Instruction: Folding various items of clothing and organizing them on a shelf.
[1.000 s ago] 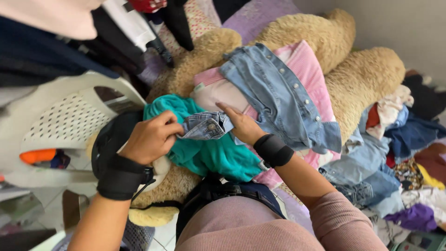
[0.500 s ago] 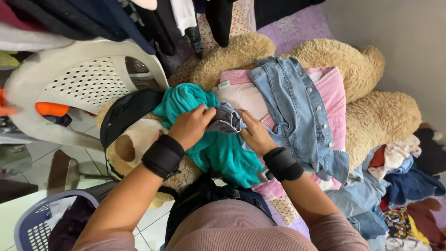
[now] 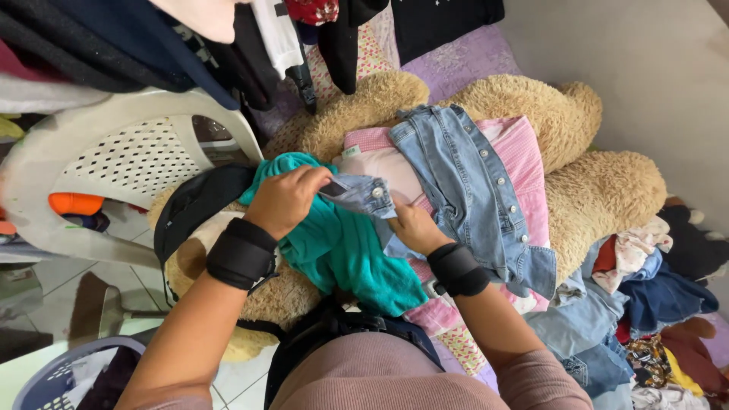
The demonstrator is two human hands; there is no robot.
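Observation:
My left hand (image 3: 285,199) pinches the cuff end of a light blue denim jacket (image 3: 463,190), just above a teal garment (image 3: 345,254). My right hand (image 3: 410,226) grips the same denim sleeve from below, close to the left hand. The jacket lies spread over a pink shirt (image 3: 524,144) on top of a big tan teddy bear (image 3: 600,190). Both wrists wear black bands.
A white plastic chair (image 3: 114,156) stands at the left with dark clothes hanging above it. A heap of mixed clothes (image 3: 653,304) lies at the right. A lilac laundry basket (image 3: 53,376) sits at the bottom left on the tiled floor.
The view has shifted left and down, showing more chair and the basket. Both hands stay on the denim sleeve, now drawn slightly closer over the teal garment.

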